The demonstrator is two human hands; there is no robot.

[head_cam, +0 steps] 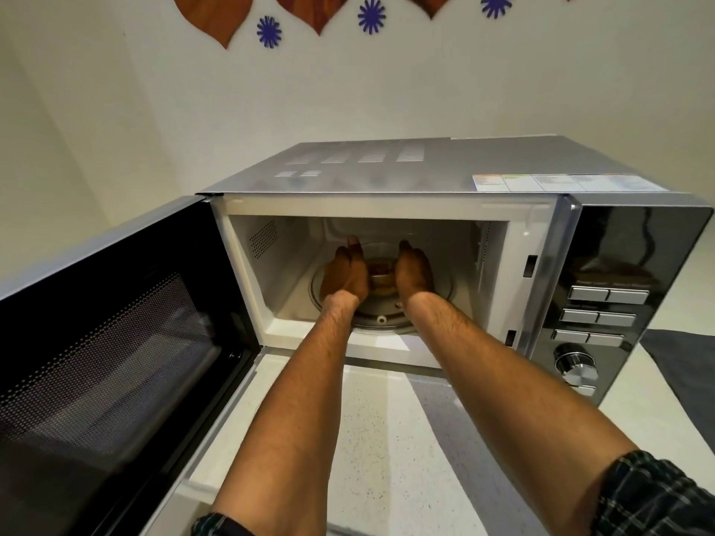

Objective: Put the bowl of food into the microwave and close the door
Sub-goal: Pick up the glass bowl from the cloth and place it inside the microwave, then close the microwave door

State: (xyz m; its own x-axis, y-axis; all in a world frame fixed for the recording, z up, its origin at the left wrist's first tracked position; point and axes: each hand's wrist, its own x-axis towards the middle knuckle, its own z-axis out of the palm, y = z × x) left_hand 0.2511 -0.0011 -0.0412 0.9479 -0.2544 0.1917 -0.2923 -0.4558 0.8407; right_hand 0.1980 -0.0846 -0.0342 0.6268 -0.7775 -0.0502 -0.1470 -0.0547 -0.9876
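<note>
There is one microwave [387, 179] with one open door [116, 342]. Two hands, a left hand [345, 274] and a right hand [413, 271], are inside. One bowl [381, 278] sits between them. One round knob [576, 366]. Three blue flowers [372, 15] on the wall.

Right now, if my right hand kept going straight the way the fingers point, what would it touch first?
Probably the back wall of the microwave. The right hand points inward beside the bowl, fingertips past it; nothing shows between them and that wall, though depth is hard to judge.
</note>
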